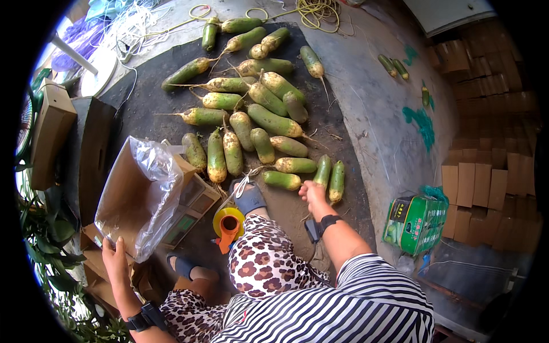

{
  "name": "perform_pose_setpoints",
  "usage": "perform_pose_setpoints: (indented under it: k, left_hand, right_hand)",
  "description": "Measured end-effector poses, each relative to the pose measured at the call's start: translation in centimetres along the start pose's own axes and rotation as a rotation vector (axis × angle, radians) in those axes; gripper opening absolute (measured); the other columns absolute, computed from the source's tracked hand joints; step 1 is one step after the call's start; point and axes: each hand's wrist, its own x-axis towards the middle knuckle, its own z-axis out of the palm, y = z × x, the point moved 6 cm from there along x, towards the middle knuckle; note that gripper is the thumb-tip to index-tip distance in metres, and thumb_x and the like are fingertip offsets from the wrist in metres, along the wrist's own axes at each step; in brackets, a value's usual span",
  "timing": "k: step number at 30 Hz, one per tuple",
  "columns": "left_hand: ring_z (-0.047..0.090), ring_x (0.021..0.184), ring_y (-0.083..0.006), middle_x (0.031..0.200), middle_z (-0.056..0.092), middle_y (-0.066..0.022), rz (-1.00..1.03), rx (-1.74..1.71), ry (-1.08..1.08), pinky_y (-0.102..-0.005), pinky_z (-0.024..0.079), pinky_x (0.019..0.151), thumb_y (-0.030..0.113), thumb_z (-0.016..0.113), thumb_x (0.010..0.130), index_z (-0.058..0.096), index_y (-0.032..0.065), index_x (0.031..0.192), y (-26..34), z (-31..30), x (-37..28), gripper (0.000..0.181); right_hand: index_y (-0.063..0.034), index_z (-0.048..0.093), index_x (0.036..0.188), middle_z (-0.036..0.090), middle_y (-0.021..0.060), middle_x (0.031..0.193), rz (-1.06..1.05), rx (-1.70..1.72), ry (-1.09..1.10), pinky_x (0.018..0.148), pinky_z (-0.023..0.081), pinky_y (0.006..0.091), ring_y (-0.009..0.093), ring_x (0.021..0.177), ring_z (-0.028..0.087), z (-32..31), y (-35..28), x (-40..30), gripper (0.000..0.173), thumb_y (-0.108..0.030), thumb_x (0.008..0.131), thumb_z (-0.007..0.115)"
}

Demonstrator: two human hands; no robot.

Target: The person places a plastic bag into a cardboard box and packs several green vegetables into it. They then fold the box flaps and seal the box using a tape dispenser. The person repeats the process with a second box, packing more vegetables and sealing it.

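Note:
My left hand [115, 254] is at the near rim of a cardboard box [124, 197] lined with a clear plastic bag [161, 188]; thumb and fingertips touch the rim, and whether they pinch it is unclear. My right hand [313, 192] is by the root ends of a green radish [322, 171] and of another one lying crosswise [281, 180]. Its fingers are partly curled, and a grip on either cannot be made out. One more radish [337, 182] lies just right of it. Many green radishes with pale, soiled root ends [274, 120] lie on the dark mat [146, 103] ahead.
A tape dispenser [229, 229] with yellow tape lies beside my foot. The lined box rests on a scale [188, 210]. Stacked flat cardboard [480, 180] and a green printed package [416, 223] are at right. Yellow hose [319, 15], white cords and a fan [25, 124] lie farther out.

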Motion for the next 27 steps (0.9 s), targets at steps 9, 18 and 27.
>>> perform_pose_setpoints:
  k: [9, 18, 27]
  left_hand:
    - [0.054, 0.090, -0.0145, 0.105, 0.060, -0.0067, -0.023, -0.065, 0.156, -0.0293, 0.044, 0.082, 0.020, 0.054, 0.100, 0.054, -0.0019, 0.122, -1.3, 0.8, 1.7, 0.031]
    - [0.058, 0.101, -0.0191, 0.118, 0.061, -0.0122, -0.058, -0.126, 0.239, -0.0320, 0.046, 0.088, 0.023, 0.050, 0.102, 0.048, -0.0035, 0.134, -3.2, 0.2, 1.0, 0.042]
    - [0.060, 0.089, -0.0193, 0.107, 0.063, -0.0148, -0.130, -0.129, 0.294, -0.0317, 0.049, 0.080, 0.028, 0.051, 0.102, 0.044, -0.0087, 0.132, -0.4, 1.3, 0.3, 0.048]
  right_hand:
    - [-0.0027, 0.061, 0.104, 0.066, 0.0058, 0.086, -0.628, -0.186, 0.067, 0.071, 0.053, 0.0322, 0.017, 0.078, 0.063, 5.2, -8.7, 10.3, 0.028, -0.012, 0.080, 0.073]
    - [-0.0096, 0.046, 0.135, 0.053, 0.0089, 0.134, -0.723, -1.120, 0.259, 0.110, 0.033, 0.0405, 0.027, 0.130, 0.043, 14.3, -24.3, 11.1, 0.074, -0.028, 0.071, 0.079]
    - [-0.0056, 0.055, 0.125, 0.060, 0.0149, 0.123, -0.905, -0.895, 0.065, 0.103, 0.039, 0.0405, 0.031, 0.117, 0.056, 7.1, -25.9, 10.6, 0.076, -0.036, 0.060, 0.079]
